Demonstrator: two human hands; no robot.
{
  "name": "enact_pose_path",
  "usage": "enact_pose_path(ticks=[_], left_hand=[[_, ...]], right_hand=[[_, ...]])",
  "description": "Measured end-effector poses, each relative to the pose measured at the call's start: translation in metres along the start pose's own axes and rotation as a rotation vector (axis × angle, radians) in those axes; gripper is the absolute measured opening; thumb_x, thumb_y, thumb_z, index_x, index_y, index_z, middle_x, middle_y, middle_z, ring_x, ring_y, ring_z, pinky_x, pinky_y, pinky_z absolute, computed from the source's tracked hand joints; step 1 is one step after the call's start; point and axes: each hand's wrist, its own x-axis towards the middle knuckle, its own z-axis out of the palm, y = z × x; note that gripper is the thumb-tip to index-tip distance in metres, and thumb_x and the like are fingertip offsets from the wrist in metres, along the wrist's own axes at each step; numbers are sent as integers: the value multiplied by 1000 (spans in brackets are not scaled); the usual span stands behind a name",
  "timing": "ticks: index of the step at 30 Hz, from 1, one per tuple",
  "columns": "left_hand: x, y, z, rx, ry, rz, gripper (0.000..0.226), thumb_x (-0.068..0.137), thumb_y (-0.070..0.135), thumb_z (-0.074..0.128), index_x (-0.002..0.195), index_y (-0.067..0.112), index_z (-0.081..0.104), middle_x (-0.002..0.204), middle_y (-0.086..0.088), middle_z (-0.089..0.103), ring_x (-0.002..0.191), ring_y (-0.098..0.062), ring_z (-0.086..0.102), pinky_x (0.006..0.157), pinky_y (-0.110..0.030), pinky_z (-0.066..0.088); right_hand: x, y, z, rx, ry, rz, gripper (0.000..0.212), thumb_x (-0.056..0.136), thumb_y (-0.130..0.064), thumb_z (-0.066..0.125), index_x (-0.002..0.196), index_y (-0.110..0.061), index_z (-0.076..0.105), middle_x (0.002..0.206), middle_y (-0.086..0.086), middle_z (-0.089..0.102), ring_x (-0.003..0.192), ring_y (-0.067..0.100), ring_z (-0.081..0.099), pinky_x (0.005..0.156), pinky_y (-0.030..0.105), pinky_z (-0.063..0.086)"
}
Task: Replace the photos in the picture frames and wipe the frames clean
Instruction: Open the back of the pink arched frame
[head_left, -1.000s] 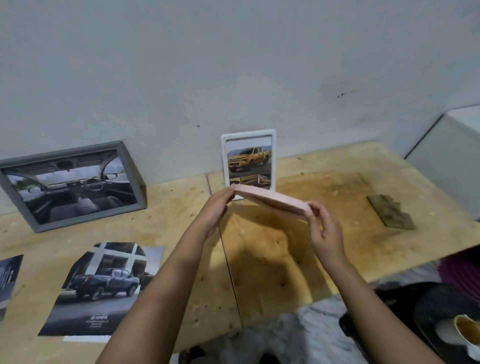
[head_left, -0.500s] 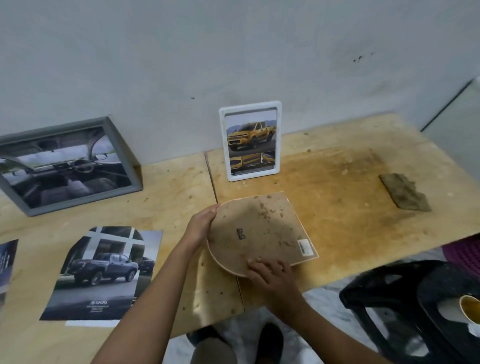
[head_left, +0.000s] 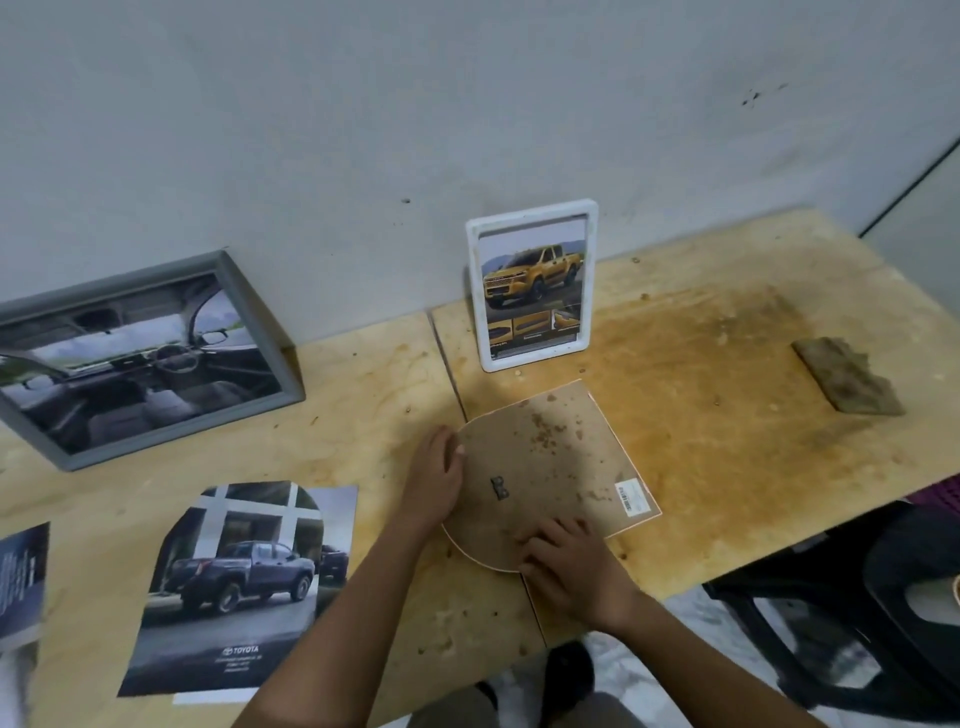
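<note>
Far left edge, near side: part of a dark printed sheet (head_left: 21, 579) lies flat on the wooden table (head_left: 727, 467), cut off by the picture edge.

Left, far side: grey frame (head_left: 140, 358) leans back against the wall (head_left: 363, 104), landscape format, holding a photo of a car interior w/ steering wheel.

Left, near side: loose photo (head_left: 234, 587) of a dark pickup lies flat on the table, apart from the grey frame. White lettering near its bottom edge. A strip of white paper shows under its near edge.

Centre: left hand (head_left: 434, 480) rests at the left, rounded edge of a frame (head_left: 550, 467) lying face down; fingers curl onto that edge, touching it. Whether it grips or only steadies: cannot tell. Frame back is brown board, rounded at left, square-cornered at right, spotted w/ brown specks. Small dark metal hanger approx. mid-board; white barcode label at near-right corner. Thin pink rim shows along the edges.

Centre, near side: right hand (head_left: 569, 566) lies on the near edge of the board, fingertips (head_left: 535, 538) pressed down on the backing, not closed round anything.

Centre, far side: white frame (head_left: 532, 283) stands upright against the wall, portrait format, yellow pickup photo inside. Just beyond the face-down frame, not touching it.

Right: brown, dirty cloth (head_left: 847, 374) lies flat on a stained patch of table, well apart from both hands.

Near right, off the table: black plastic chair (head_left: 831, 623), partly in view.
</note>
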Motion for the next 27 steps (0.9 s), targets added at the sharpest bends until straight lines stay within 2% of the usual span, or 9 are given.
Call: enact_pose_path(ticks=[3,5,7,10,12,14,19,23,27], left_hand=[[-8,0,-3,11,-16,23,50,98,32,43,143,13,35,151,-5,32,138,-22,29,114,-43,28],[-17,-7,-1,11,-5,29,58,97,35,47,147,15,26,154,-4,25,141,-20,25,115,-41,25],[-30,-14,2,1,5,27,66,94,40,50,148,17,20,156,-4,21,142,-19,22,116,-38,23],[-53,-17,8,-10,38,32,86,86,53,57,150,18,12,158,-1,11,144,-16,14,114,-28,16],[-71,-16,14,-38,97,13,98,76,61,62,150,21,10,158,3,9,145,-13,8,112,-24,11],[-89,-17,20,-45,177,-13,104,68,64,67,148,25,13,154,8,13,143,-7,5,111,-21,9],[-109,-17,42,27,274,-78,113,66,70,66,150,21,8,158,4,8,146,-12,3,120,-37,11],[-112,-16,54,11,298,-121,109,70,70,61,151,23,7,159,4,5,146,-13,-1,119,-32,3],[-117,-16,59,16,296,-126,110,69,71,61,150,25,3,158,7,0,145,-8,-6,117,-27,-3]], right_hand=[[8,4,-4,41,-2,49,29,96,-42,31,79,-30,52,81,-14,58,74,1,46,74,17,33],[19,5,-9,74,-9,108,33,97,-40,28,82,-29,55,83,-12,61,73,6,56,72,26,44],[33,8,-16,154,-65,161,29,92,-37,33,90,-25,59,96,-8,62,83,12,59,79,34,45],[61,23,-25,145,-213,129,27,92,-37,36,106,-24,55,112,-6,54,98,11,49,91,29,38],[85,31,-32,82,-286,34,25,92,-37,43,113,-26,51,119,-6,51,103,11,47,93,31,41],[108,33,-38,-39,-373,-92,36,89,-40,46,123,-30,45,133,-4,44,115,15,43,99,32,37],[158,18,-48,-258,-657,-376,65,84,-36,57,142,-30,29,148,0,29,132,22,31,109,39,30],[171,-5,-51,-448,-708,-728,74,77,-38,65,141,-35,28,138,-1,39,120,23,42,97,43,43],[168,-27,-50,-584,-666,-842,61,81,-41,62,134,-28,34,125,5,45,104,24,52,78,39,49]])
